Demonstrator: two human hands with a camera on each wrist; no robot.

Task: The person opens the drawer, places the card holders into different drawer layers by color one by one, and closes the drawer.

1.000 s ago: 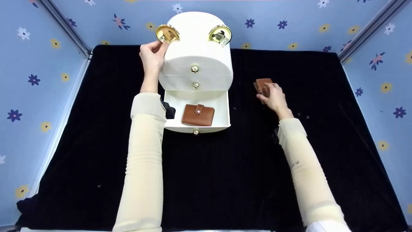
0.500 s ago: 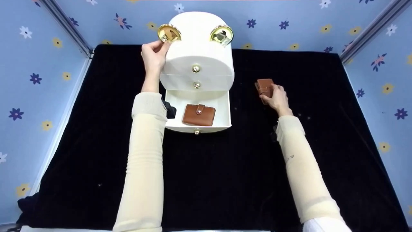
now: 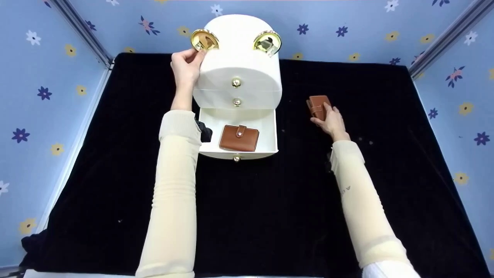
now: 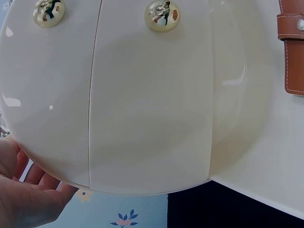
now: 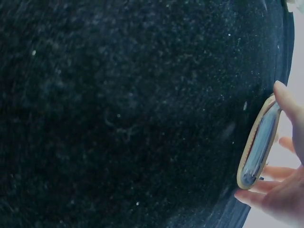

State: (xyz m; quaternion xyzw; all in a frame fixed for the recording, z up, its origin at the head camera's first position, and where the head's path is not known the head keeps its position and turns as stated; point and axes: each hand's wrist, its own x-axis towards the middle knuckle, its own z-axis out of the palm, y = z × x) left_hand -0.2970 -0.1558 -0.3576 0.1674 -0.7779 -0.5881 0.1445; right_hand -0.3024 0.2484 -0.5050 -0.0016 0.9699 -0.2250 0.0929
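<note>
A white drawer box [image 3: 236,58] with round gold knobs stands at the back, its lowest drawer [image 3: 270,131] pulled out. A brown snap-tab wallet [image 3: 239,138] lies in that drawer. My left hand [image 3: 186,67] holds the box's left side, thumb by the left gold disc [image 3: 204,39]; in the left wrist view its fingers [image 4: 47,183] curl around the side. Right of the box, a second brown strapped wallet [image 3: 317,105] is on the black cloth. My right hand [image 3: 332,121] spans its near end, with thumb and fingers at opposite edges of the wallet [image 5: 259,142] in the right wrist view.
Black cloth [image 3: 254,216] covers the table. Blue flowered panels [image 3: 347,31] enclose the back and both sides. A second gold disc [image 3: 267,42] sticks out at the box's upper right. The open drawer juts toward me between the two arms.
My right hand has shifted slightly down and right along the second wallet, uncovering more of it. The left hand keeps its hold; the whole view has drifted slightly.
</note>
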